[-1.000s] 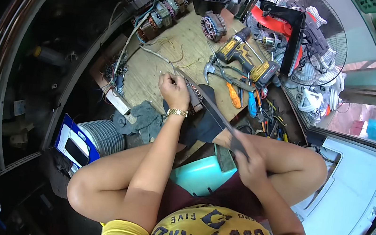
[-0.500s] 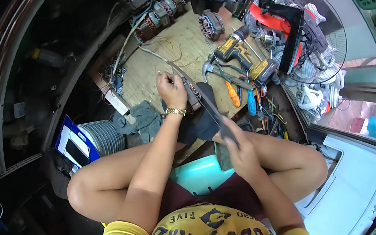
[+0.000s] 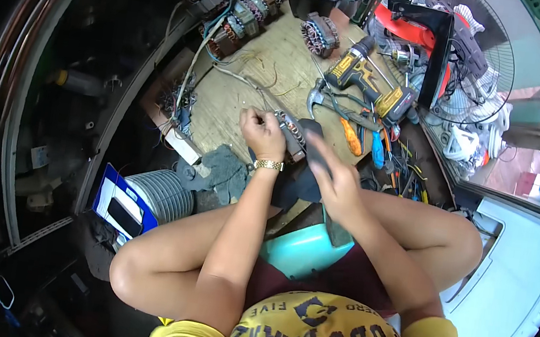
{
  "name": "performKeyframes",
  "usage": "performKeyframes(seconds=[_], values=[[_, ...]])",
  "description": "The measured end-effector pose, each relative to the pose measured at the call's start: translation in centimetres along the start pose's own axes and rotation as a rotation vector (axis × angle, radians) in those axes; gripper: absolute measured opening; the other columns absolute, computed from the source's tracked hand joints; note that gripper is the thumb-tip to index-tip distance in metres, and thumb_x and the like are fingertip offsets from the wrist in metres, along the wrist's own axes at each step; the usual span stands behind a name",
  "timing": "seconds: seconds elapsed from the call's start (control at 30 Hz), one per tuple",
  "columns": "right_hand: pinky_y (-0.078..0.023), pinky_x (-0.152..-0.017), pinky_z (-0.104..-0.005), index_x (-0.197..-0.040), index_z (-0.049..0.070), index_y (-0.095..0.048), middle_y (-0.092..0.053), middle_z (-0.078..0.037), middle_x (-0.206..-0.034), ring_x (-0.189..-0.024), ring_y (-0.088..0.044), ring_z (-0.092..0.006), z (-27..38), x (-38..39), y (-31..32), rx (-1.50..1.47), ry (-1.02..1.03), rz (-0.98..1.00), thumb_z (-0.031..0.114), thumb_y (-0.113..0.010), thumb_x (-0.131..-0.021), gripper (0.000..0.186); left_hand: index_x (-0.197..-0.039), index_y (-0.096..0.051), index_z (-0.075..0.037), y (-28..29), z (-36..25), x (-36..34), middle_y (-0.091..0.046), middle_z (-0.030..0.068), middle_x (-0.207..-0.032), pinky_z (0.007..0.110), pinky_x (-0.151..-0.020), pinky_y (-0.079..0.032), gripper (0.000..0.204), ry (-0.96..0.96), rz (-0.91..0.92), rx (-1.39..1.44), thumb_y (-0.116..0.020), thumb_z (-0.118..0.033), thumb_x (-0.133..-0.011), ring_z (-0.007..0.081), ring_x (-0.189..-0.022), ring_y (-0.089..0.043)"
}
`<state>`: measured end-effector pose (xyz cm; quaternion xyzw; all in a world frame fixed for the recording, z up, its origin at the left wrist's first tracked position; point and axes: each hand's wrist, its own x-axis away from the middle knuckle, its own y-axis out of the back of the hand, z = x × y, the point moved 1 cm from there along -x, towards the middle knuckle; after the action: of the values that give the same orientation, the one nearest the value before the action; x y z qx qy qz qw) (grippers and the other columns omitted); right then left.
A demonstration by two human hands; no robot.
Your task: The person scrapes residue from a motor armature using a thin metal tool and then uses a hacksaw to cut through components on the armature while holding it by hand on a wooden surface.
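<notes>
My left hand [image 3: 263, 135], with a gold watch on its wrist, is closed with its fingers curled beside a motor stator [image 3: 292, 137] with copper windings. What its fingertips hold is too small to tell. Smeared by motion, my right hand [image 3: 338, 181] sits right of the stator, closed around the near end of a long, flat, dark blade-like tool [image 3: 267, 97]. That tool slants over the stator toward the far left, its near part hidden by the hand. Under the stator lies a dark cloth [image 3: 302, 183].
On the wooden board [image 3: 222, 114] lie a yellow-black cordless drill [image 3: 358, 71], a hammer [image 3: 345, 112], orange [image 3: 350, 138] and blue [image 3: 377, 148] handled tools. More stators [image 3: 319, 35] stand at the back. A grey rag [image 3: 222, 170] lies left; a fan guard [image 3: 482, 60] stands right.
My right hand has moved forward and left, carrying the blade-like tool farther across the stator. My left hand stays beside the stator. The whole view has shifted slightly.
</notes>
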<state>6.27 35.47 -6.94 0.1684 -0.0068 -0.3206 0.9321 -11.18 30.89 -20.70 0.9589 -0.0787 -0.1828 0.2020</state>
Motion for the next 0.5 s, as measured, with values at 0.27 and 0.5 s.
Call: performKeyframes(seconds=[0.27,0.5], values=[[-0.05,-0.102,-0.0401,-0.141,0.0,-0.053,-0.066,-0.02,-0.13,-0.12,-0.065,-0.0355,3.0,7.2,5.7,0.095,-0.222,0.162,-0.002,-0.061,-0.095,0.047,-0.076,-0.051,0.003,-0.7,0.1,0.3,-0.052,0.0191,-0.082,0.047,-0.07,-0.042,0.01,0.015,0.037,0.046,-0.056,-0.004,-0.081,0.0377,-0.077,-0.052],[-0.045,-0.108,-0.0373,-0.144,0.003,-0.052,-0.06,-0.021,-0.139,-0.131,-0.058,-0.0334,-4.7,0.9,-0.7,-0.088,-0.079,-0.091,0.004,-0.054,-0.1,0.044,-0.074,-0.051,0.003,-0.8,-0.6,1.2,-0.053,0.0176,-0.08,0.044,-0.07,-0.042,0.011,-0.005,0.094,0.065,-0.057,-0.004,-0.082,0.0351,-0.075,-0.052]])
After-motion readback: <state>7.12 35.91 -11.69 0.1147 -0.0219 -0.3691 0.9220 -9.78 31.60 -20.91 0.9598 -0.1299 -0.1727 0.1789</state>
